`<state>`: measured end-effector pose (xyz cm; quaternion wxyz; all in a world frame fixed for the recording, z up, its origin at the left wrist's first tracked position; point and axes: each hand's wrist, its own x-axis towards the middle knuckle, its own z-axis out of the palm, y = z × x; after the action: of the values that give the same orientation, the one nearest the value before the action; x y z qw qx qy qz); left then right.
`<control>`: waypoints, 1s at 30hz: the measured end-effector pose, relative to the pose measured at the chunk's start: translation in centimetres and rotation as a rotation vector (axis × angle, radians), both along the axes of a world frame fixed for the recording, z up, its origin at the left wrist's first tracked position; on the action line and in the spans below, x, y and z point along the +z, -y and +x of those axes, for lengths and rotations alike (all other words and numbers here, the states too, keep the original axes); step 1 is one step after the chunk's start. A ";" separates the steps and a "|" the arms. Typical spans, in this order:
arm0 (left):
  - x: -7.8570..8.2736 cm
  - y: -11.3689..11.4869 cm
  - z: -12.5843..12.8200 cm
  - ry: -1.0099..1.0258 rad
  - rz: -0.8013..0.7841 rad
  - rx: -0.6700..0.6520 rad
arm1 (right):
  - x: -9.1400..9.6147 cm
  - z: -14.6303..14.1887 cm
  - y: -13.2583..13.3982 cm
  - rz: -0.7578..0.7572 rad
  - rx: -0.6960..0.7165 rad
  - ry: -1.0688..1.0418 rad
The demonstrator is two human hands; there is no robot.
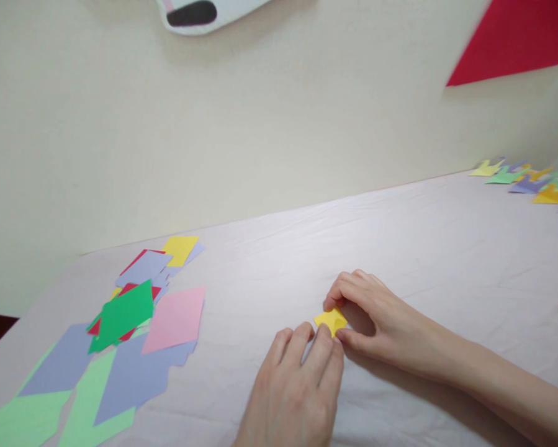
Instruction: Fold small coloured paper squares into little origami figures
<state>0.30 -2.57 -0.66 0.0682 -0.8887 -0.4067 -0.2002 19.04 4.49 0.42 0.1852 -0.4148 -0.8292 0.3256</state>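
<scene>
A small piece of folded yellow paper [331,321] with pointed corners lies on the pale cloth, between my two hands. My right hand [369,313] pinches its right side, the index finger at the top corner and the thumb at the lower corner. From below, my left hand [301,379] rests fingertips on the paper's lower edge and holds it against the surface. The left thumb is out of sight, and the left fingers are bent and close together.
Loose sheets lie to the left, among them a green sheet [125,316], a pink sheet [176,318] and a yellow sheet [182,249]. Several folded paper shapes [530,180] stand in rows at the far right. Behind the cloth [260,267] rises a pale wall [213,136].
</scene>
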 end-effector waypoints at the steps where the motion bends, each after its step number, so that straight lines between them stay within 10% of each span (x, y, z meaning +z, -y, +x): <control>1: 0.0 0.0 0.0 -0.001 0.000 -0.002 | 0.0 0.0 -0.1 -0.001 0.002 0.004; 30: 0.2 -0.2 -0.4 0.304 -0.361 0.015 | 0.2 -0.8 1.0 0.057 -0.081 0.019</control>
<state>-0.14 -2.34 -0.50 -0.1524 -0.8431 -0.4483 -0.2550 18.21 3.53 0.60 0.2023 -0.4456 -0.8225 0.2900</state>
